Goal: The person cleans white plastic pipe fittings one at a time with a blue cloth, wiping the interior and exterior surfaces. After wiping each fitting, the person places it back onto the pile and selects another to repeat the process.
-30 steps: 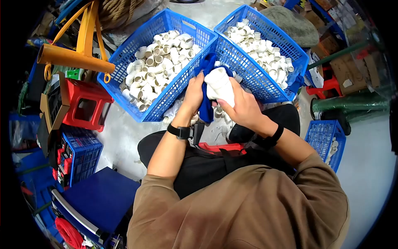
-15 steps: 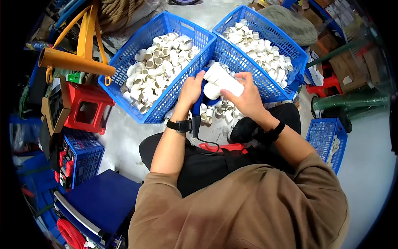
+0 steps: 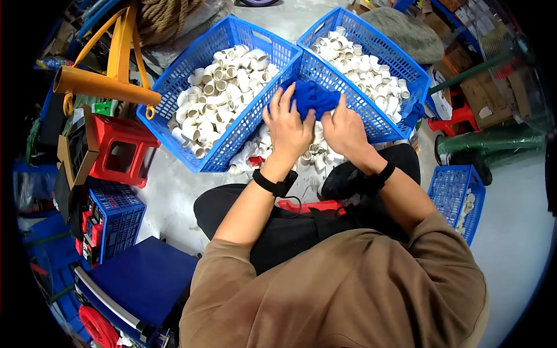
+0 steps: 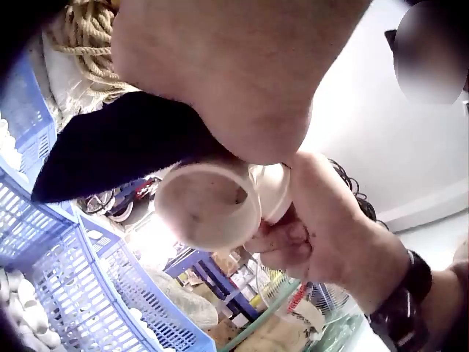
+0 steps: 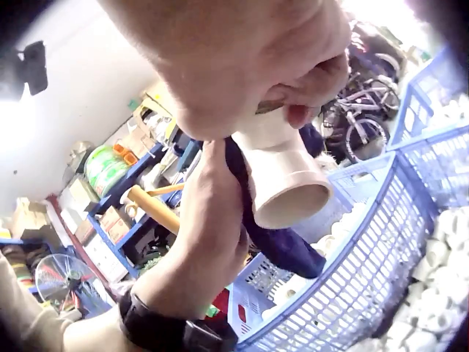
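A blue cloth lies over a white pipe fitting, which the cloth hides in the head view. The fitting's round open end shows in the left wrist view, and its white body in the right wrist view. My left hand presses the cloth from the left with fingers spread over it. My right hand grips the fitting from the right, its fingers curled round it in the right wrist view.
Two blue crates of white fittings stand beyond my hands. More loose fittings lie on the floor below. A red stool and orange metal frame are at left, a small blue crate at right.
The white fitting, bare half a second ago, is now under the blue cloth. My left hand has moved right and spread over the cloth; my right hand has turned palm down.
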Available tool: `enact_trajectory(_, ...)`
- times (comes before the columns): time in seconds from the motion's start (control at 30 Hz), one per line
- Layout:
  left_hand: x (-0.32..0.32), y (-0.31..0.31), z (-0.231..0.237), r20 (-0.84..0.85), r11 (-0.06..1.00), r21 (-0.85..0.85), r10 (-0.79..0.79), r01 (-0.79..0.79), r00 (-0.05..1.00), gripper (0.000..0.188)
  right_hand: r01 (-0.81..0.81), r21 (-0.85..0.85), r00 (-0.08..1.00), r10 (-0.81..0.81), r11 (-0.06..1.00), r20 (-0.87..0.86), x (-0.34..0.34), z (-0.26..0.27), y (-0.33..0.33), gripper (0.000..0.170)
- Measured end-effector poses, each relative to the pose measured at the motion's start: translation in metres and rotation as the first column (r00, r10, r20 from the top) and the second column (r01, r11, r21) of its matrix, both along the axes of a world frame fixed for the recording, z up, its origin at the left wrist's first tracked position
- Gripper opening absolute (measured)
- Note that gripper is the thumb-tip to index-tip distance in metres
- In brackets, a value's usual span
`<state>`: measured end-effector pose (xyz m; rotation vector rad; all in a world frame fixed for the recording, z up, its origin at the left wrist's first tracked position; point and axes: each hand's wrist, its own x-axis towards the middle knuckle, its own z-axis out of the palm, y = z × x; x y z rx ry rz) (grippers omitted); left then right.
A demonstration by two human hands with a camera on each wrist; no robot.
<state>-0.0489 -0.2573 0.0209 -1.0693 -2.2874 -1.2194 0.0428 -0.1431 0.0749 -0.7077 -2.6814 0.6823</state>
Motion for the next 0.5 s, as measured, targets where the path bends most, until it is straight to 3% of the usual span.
enact_trajectory(0.03, -0.003, 0.001, -0.002, 0.054, 0.996, 0.09, -0.013, 0.008, 0.998, 0.047, -0.038, 0.026, 0.999, 0.037, 0.999, 0.03, 0.002, 0.006, -0.004, 0.037)
enact_trajectory(0.07, -0.007, 0.005, -0.013, 0.147, 0.99, 0.137, -0.046, 0.025, 0.988, 0.045, -0.103, 0.143, 0.989, 0.117, 0.984, -0.091, 0.003, 0.002, -0.005, 0.035)
enact_trajectory(0.1, -0.01, 0.005, -0.012, 0.237, 0.982, 0.186, -0.08, 0.035, 0.968, 0.044, -0.103, 0.142, 0.989, 0.116, 0.985, -0.088, 0.005, 0.003, -0.006, 0.035)
enact_trajectory(0.13, -0.015, 0.002, -0.011, 0.335, 0.959, 0.246, -0.22, 0.14, 0.916, 0.042, -0.147, 0.192, 0.982, 0.166, 0.97, -0.086, 0.006, 0.007, -0.007, 0.035)
enact_trajectory(0.23, -0.017, -0.001, -0.003, 0.503, 0.986, 0.155, -0.134, 0.064, 0.854, 0.038, -0.191, 0.26, 0.969, 0.224, 0.947, -0.104, 0.008, 0.008, -0.009, 0.032)
enact_trajectory(0.33, -0.02, 0.0, -0.005, 0.412, 0.957, 0.29, -0.135, 0.01, 0.901, 0.038, -0.112, 0.19, 0.971, 0.148, 0.975, -0.188, 0.005, 0.005, -0.005, 0.029)
enact_trajectory(0.37, -0.022, 0.0, -0.008, 0.413, 0.957, 0.289, -0.132, 0.008, 0.901, 0.038, -0.04, 0.097, 0.976, 0.06, 0.995, -0.207, 0.004, 0.003, -0.003, 0.029)
enact_trajectory(0.43, -0.024, 0.0, -0.022, 0.261, 0.936, 0.348, -0.148, 0.05, 0.954, 0.042, 0.104, -0.095, 0.968, -0.122, 0.99, -0.217, 0.001, 0.004, -0.001, 0.028)
enact_trajectory(0.47, -0.023, 0.001, -0.029, 0.171, 0.926, 0.363, -0.179, 0.107, 0.969, 0.05, 0.174, -0.189, 0.97, -0.201, 0.967, -0.137, 0.0, 0.008, 0.002, 0.031)
enact_trajectory(0.5, -0.018, 0.003, -0.026, 0.049, 0.922, 0.368, -0.144, 0.116, 0.988, 0.053, 0.174, -0.189, 0.97, -0.201, 0.967, -0.139, -0.003, 0.007, 0.004, 0.031)
